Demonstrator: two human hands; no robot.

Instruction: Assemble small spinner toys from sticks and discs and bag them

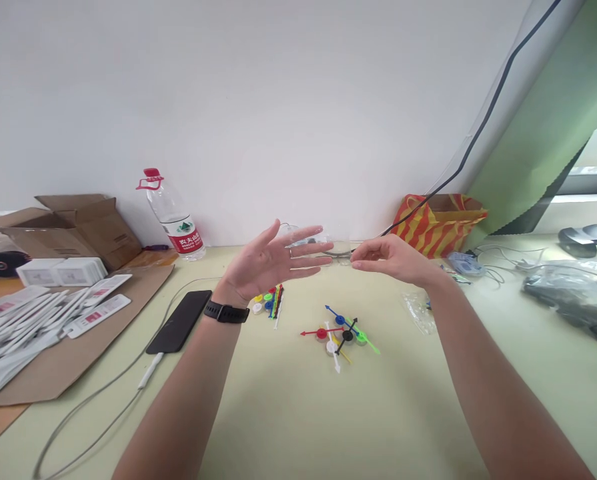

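Note:
My left hand [278, 257] is raised over the table with the palm showing and the fingers spread, holding nothing. It wears a ring, with a black watch [225, 312] on the wrist. Opposite it, my right hand [391, 259] is closed in a pinch; see-through plastic shows at its fingertips, too faint to name surely. Below the hands lies a cluster of arrow spinners, among them a red spinner [321, 333], a blue spinner [339, 320], a black spinner [347, 335], a white spinner [331, 347] and a green spinner [361, 337]. Loose coloured arrows [277, 303] and round bases [258, 308] lie beyond my left wrist.
A phone [179, 322] on a charging cable [151, 372] lies left, near cardboard [53, 373] with white parts. Behind stand a box [95, 230] and a water bottle [178, 223]. A striped bag [435, 223], clear plastic [418, 313] and a wrapped dark item [568, 293] are right.

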